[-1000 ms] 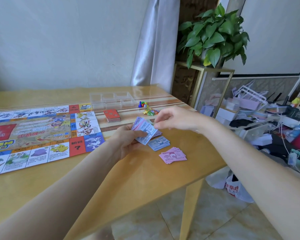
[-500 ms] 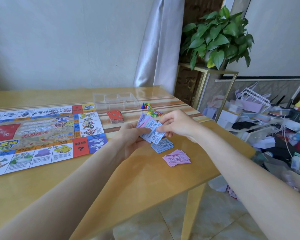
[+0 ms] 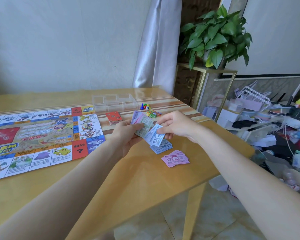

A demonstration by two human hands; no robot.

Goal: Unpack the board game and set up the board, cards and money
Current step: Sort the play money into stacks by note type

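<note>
The colourful game board (image 3: 42, 135) lies unfolded on the left of the wooden table (image 3: 128, 179). My left hand (image 3: 126, 137) grips a fanned stack of paper money (image 3: 142, 122) above the table. My right hand (image 3: 177, 125) pinches one blue 500 note (image 3: 154, 136) drawn from that stack, just above a blue money pile (image 3: 161, 147) on the table. A pink money pile (image 3: 175, 158) lies nearer the table's right edge. A red card deck (image 3: 113, 117) sits beside the board.
A clear plastic tray (image 3: 114, 102) stands at the back, with coloured pawns and dice (image 3: 145, 106) and small tokens (image 3: 153, 113) to its right. A potted plant (image 3: 215, 37) on a gold stand and cluttered shelves (image 3: 267, 118) lie past the table's right edge.
My right hand has returned from the token area to the stack and pulled a blue note off it, now holding it over the blue pile. The view has shifted slightly.
</note>
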